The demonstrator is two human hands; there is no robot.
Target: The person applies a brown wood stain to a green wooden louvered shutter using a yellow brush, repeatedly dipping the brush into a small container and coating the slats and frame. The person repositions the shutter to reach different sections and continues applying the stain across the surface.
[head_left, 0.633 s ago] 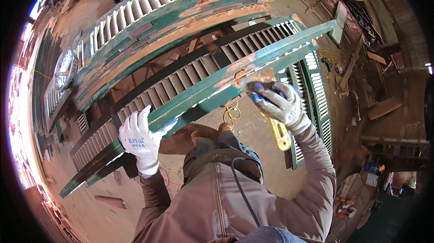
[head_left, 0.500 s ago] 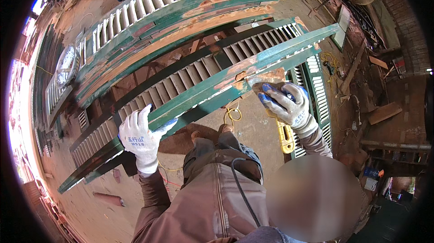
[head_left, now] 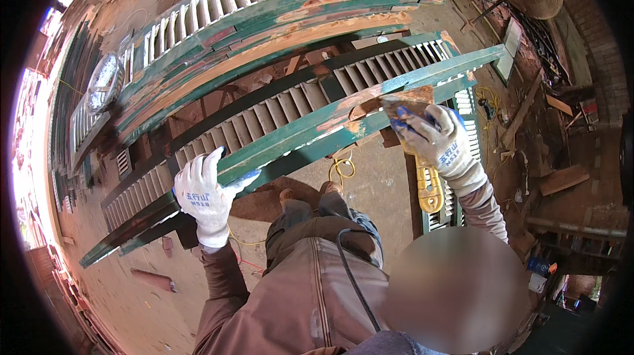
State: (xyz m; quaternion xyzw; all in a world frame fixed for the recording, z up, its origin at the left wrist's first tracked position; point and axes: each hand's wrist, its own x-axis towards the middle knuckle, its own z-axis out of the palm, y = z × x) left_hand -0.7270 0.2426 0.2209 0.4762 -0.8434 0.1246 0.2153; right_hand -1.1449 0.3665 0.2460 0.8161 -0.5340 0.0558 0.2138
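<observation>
Steadying the green shutter (head_left: 285,137), I'd say, my left hand (head_left: 203,191) grips it; rightward, my right hand (head_left: 444,145) clasps a yellow-handled scraper (head_left: 428,183).

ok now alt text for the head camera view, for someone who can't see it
A gloved right hand holds a yellow-handled tool with a broad rusty-brown blade at the edge of a green louvered shutter, while the gloved left hand grips that shutter further left. More green shutters lie stacked beyond.
</observation>
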